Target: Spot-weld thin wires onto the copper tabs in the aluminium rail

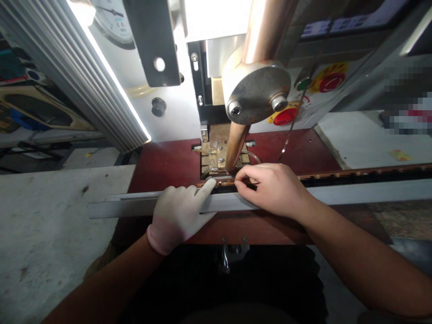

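Note:
My left hand (180, 211), in a white glove with a pink cuff, rests over a long grey metal rail (128, 207). Its index finger is stretched out and touches a narrow copper-coloured strip (227, 183) along the rail, while the thumb lies apart, lower on the rail's front. My bare right hand (275, 189) is closed in a pinch at the same strip, just right of the left fingertip; what lies between thumb and index is hidden. Directly behind the fingertips, a copper rod (237, 146) slants down to a brass fixture (219, 150) with screws.
A round steel clamp (258, 92) on a thick copper bar hangs above the hands. A dark red board (165, 162) lies under the fixture. Red knobs (332, 82) and a pressure gauge (114, 20) are on the machine. A lit aluminium column (101, 90) stands left.

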`<action>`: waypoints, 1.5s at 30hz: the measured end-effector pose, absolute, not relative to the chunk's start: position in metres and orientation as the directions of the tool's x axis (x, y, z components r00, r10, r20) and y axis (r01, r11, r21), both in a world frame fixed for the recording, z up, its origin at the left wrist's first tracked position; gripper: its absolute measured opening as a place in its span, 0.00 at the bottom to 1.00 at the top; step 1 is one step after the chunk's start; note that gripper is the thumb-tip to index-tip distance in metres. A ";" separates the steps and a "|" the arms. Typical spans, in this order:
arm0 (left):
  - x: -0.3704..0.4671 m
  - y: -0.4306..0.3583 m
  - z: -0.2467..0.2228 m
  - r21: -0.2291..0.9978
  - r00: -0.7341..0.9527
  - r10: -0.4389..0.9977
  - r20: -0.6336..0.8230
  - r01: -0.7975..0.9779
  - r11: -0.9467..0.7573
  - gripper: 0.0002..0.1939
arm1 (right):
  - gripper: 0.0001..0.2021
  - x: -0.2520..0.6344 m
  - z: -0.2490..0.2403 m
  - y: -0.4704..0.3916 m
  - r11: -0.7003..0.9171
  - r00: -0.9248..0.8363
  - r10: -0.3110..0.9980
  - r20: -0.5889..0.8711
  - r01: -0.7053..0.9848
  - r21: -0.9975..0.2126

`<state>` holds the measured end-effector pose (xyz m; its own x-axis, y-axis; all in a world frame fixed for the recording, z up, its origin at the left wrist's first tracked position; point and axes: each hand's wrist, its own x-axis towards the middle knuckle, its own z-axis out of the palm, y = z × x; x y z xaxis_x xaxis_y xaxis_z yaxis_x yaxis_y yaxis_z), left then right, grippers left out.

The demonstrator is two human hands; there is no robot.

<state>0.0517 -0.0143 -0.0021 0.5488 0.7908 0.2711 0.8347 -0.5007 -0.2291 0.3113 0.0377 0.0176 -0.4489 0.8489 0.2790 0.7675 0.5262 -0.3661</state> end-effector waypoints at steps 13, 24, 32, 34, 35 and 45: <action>0.055 -0.015 0.000 -0.187 0.517 0.825 0.229 0.855 -0.484 0.31 | 0.08 0.311 0.018 0.038 0.522 -0.456 0.852 0.258 0.773 -0.361; 0.057 -0.018 0.001 -0.187 0.503 0.826 0.254 0.863 -0.469 0.29 | 0.08 0.311 0.020 0.035 0.534 -0.473 0.846 0.248 0.763 -0.365; 0.057 -0.016 0.004 -0.168 0.499 0.837 0.224 0.866 -0.471 0.31 | 0.06 0.311 0.022 0.037 0.498 -0.442 0.867 0.230 0.795 -0.346; 0.057 -0.015 0.004 -0.161 0.494 0.843 0.212 0.869 -0.469 0.31 | 0.06 0.311 0.021 0.038 0.498 -0.443 0.867 0.229 0.798 -0.339; 0.056 -0.015 0.004 -0.157 0.493 0.847 0.200 0.869 -0.469 0.31 | 0.06 0.311 0.020 0.038 0.497 -0.443 0.867 0.229 0.801 -0.334; 0.054 -0.009 0.005 -0.124 0.423 0.867 0.264 0.906 -0.404 0.32 | 0.09 0.310 0.022 0.042 0.450 -0.417 0.893 0.168 0.843 -0.295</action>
<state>0.0536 -0.0089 0.0054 0.4226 0.8671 0.2637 0.9063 -0.4040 -0.1241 0.3105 0.0416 0.0225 -0.4175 0.8930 0.1682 0.8430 0.4497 -0.2951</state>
